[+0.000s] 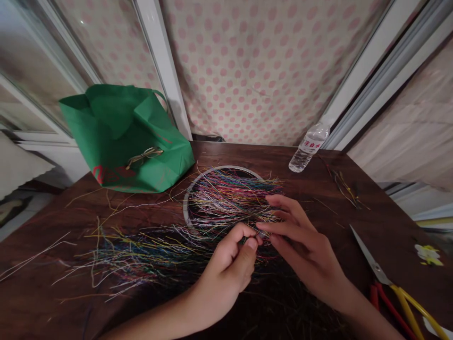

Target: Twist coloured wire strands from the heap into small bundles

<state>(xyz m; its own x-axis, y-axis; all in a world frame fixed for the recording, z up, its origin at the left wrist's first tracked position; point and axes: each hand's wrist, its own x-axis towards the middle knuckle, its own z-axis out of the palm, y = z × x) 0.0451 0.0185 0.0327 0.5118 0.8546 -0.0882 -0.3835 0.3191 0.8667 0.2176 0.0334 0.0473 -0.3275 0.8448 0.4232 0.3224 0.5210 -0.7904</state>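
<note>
My left hand [231,259] is closed in a pinch, thumb against bent index finger, at the near edge of a heap of thin coloured wires [226,196]. Right beside it, my right hand [307,243] has its thumb and index finger around a small greyish thing [262,233], its other fingers stretched out over the wires. What sits inside the left pinch is too small to name. The heap lies across a round grey-rimmed tray [186,208]. A second bundle of coloured wires [141,257] spreads to the left of my hands.
A green bag [159,165] with eyeglasses [143,157] on it stands at the back left. The water bottle [308,146] is at the back right. Scissors [380,274] with red and yellow handles lie on the right of the dark table [318,184], near loose wires [345,189].
</note>
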